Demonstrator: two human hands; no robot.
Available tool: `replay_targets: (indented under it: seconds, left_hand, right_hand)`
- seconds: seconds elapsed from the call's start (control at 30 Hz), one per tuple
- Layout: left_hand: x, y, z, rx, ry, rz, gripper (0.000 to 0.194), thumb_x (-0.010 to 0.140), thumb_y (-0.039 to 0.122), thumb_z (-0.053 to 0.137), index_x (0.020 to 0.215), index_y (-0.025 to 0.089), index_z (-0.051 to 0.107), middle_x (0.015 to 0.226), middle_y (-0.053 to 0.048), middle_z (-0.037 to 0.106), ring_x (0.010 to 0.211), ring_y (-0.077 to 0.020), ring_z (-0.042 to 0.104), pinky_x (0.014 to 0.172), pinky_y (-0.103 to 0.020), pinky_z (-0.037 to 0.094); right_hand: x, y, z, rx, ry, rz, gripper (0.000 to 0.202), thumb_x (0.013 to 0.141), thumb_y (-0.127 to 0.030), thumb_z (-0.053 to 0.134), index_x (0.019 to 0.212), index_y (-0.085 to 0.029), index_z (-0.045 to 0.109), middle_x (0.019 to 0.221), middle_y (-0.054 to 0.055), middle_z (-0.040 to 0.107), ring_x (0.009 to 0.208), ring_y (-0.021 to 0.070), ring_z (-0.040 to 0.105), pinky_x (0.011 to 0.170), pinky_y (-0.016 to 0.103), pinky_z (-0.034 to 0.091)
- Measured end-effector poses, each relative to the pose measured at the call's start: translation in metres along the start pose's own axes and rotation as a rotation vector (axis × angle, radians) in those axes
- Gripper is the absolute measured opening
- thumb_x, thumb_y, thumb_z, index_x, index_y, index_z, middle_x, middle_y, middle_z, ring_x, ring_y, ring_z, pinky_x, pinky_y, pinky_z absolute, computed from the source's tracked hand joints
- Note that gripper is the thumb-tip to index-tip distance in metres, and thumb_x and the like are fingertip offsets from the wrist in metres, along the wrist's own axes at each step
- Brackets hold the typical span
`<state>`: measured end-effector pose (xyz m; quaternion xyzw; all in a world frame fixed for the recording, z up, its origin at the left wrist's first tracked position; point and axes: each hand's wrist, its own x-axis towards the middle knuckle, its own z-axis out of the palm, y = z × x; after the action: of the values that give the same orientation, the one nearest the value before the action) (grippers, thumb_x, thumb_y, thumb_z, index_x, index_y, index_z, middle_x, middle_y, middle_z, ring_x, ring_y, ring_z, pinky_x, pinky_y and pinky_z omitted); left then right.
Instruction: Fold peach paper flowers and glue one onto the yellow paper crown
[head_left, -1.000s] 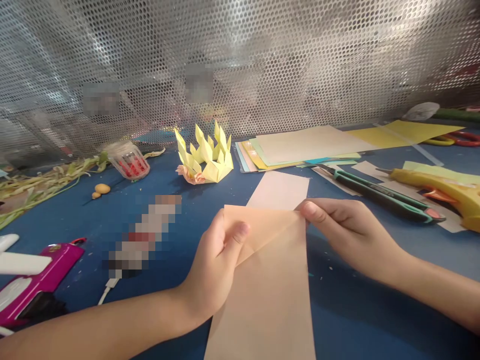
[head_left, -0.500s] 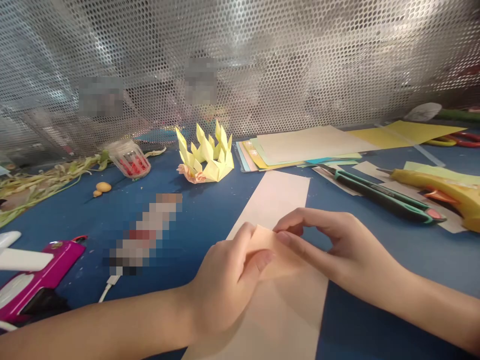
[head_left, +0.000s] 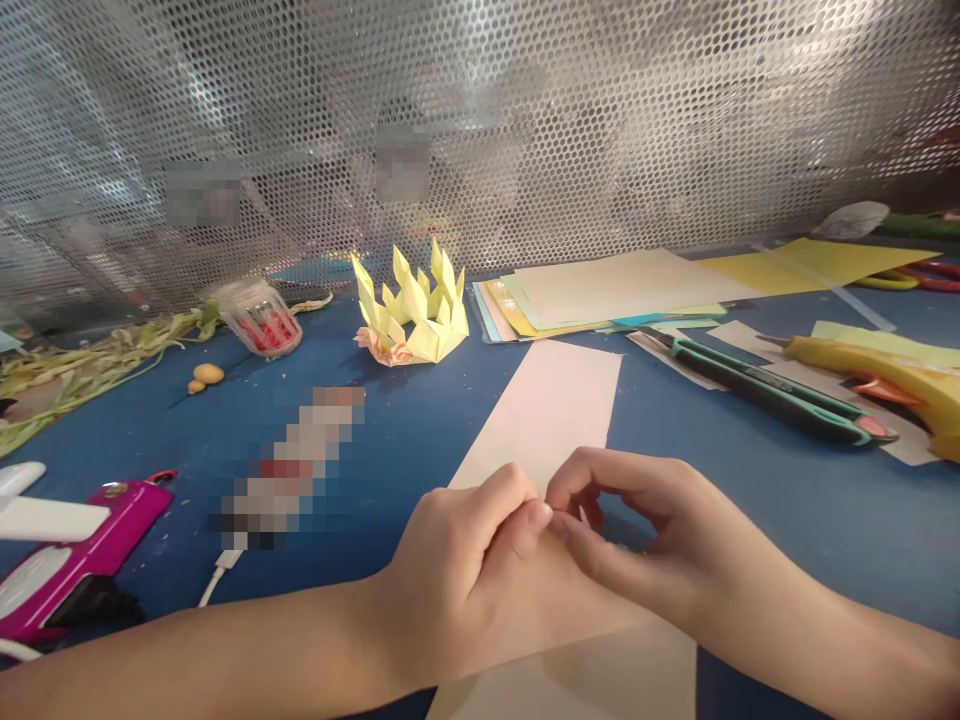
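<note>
My left hand (head_left: 469, 570) is closed, its thumb pressed against the curled forefinger on a piece of pale peach paper (head_left: 562, 595). My right hand (head_left: 660, 530) pinches the same paper's upper edge between thumb and forefinger, the fingertips of both hands nearly touching. The paper hangs below the fingers, and part of it is hidden by the left hand. Beneath lies a long pale paper strip (head_left: 559, 395) running away from me on the blue table. Past it stands a yellow folded-paper crown (head_left: 412, 315) with pinkish paper roses at its front.
On the right lie a green-and-black utility knife (head_left: 772, 390), a yellow glue gun (head_left: 870, 370) and scissors (head_left: 930, 278). Stacked coloured paper (head_left: 622, 290) sits behind. To the left are a jar (head_left: 259, 318) with red bits, a magenta device (head_left: 97, 550) and a white cable (head_left: 217, 580).
Both hands have drawn together at the fingertips and lowered slightly. The upper flap of the held paper no longer shows above the fingers, and its lower part spreads wider below.
</note>
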<state>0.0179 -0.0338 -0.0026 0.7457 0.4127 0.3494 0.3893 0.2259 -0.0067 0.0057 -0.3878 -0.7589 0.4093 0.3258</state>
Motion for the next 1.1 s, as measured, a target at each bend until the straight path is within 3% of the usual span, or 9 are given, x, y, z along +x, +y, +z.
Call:
replay_targets:
  seconds: [0.17, 0.4, 0.57, 0.73, 0.83, 0.9, 1.0, 1.1]
  left_hand:
    - [0.001, 0.0, 0.002, 0.031, 0.024, -0.01, 0.032, 0.112, 0.033, 0.041, 0.081, 0.027, 0.039, 0.061, 0.009, 0.033, 0.05, -0.0126, 0.031, 0.052, -0.029, 0.023]
    - [0.002, -0.001, 0.002, 0.012, 0.1, -0.002, 0.032, 0.111, 0.029, 0.043, 0.079, 0.027, 0.039, 0.06, 0.01, 0.032, 0.049, -0.0115, 0.028, 0.051, -0.027, 0.024]
    - [0.009, -0.002, 0.0, -0.104, 0.418, -0.151, 0.036, 0.107, 0.037, 0.054, 0.075, 0.026, 0.044, 0.066, 0.008, 0.036, 0.059, -0.0139, 0.033, 0.055, -0.026, 0.031]
    - [0.022, -0.016, -0.009, -0.195, 0.711, -0.268, 0.027, 0.108, 0.041, 0.053, 0.085, 0.026, 0.048, 0.074, 0.005, 0.045, 0.067, -0.0164, 0.045, 0.063, -0.026, 0.04]
    - [0.028, -0.024, -0.012, -0.313, 0.78, -0.325, 0.01, 0.104, 0.036, 0.054, 0.108, 0.027, 0.055, 0.087, 0.002, 0.061, 0.074, -0.0194, 0.06, 0.067, -0.029, 0.047]
    - [0.03, -0.026, -0.013, -0.386, 0.786, -0.321, 0.012, 0.101, 0.032, 0.054, 0.111, 0.026, 0.059, 0.096, -0.001, 0.066, 0.083, -0.0201, 0.065, 0.073, -0.03, 0.051]
    - [0.033, -0.025, -0.011, -0.471, 0.795, -0.31, 0.014, 0.097, 0.024, 0.052, 0.107, 0.023, 0.061, 0.104, -0.003, 0.066, 0.09, -0.0185, 0.066, 0.076, -0.029, 0.052]
    - [0.032, -0.023, -0.01, -0.524, 0.817, -0.316, 0.021, 0.093, 0.019, 0.052, 0.113, 0.024, 0.057, 0.107, -0.003, 0.063, 0.088, -0.0167, 0.065, 0.076, -0.028, 0.053]
  right_hand:
    - [0.001, -0.001, -0.001, 0.121, -0.088, 0.106, 0.013, 0.092, -0.038, 0.072, 0.086, -0.026, 0.073, 0.078, -0.001, 0.071, 0.071, 0.0157, 0.059, 0.063, 0.027, 0.048]
    - [0.01, -0.001, -0.012, 0.13, -0.185, 0.141, 0.019, 0.09, -0.038, 0.072, 0.08, -0.024, 0.068, 0.073, -0.002, 0.062, 0.066, 0.0132, 0.051, 0.059, 0.025, 0.043]
    - [0.031, 0.007, -0.047, 0.045, -0.218, 0.116, 0.036, 0.086, -0.055, 0.077, 0.075, -0.022, 0.066, 0.069, 0.0, 0.064, 0.062, 0.0146, 0.055, 0.054, 0.026, 0.043]
    - [0.052, 0.023, -0.092, -0.08, 0.042, 0.059, 0.057, 0.08, -0.08, 0.078, 0.073, -0.024, 0.068, 0.075, 0.005, 0.072, 0.073, 0.0211, 0.064, 0.072, 0.036, 0.053]
    - [0.054, 0.033, -0.105, -0.167, 0.197, 0.066, 0.053, 0.088, -0.077, 0.074, 0.084, -0.025, 0.073, 0.08, 0.006, 0.073, 0.074, 0.0211, 0.064, 0.071, 0.037, 0.049]
    - [0.052, 0.035, -0.106, -0.187, 0.196, 0.066, 0.055, 0.091, -0.079, 0.069, 0.089, -0.024, 0.074, 0.083, 0.008, 0.075, 0.077, 0.0221, 0.067, 0.071, 0.037, 0.05]
    - [0.047, 0.029, -0.1, -0.162, 0.055, 0.074, 0.065, 0.094, -0.082, 0.061, 0.114, -0.022, 0.077, 0.095, 0.009, 0.081, 0.082, 0.0249, 0.074, 0.08, 0.04, 0.056]
    - [0.042, 0.019, -0.094, -0.122, -0.161, 0.093, 0.083, 0.093, -0.079, 0.064, 0.155, -0.025, 0.058, 0.102, 0.008, 0.083, 0.087, 0.0266, 0.078, 0.078, 0.04, 0.06]
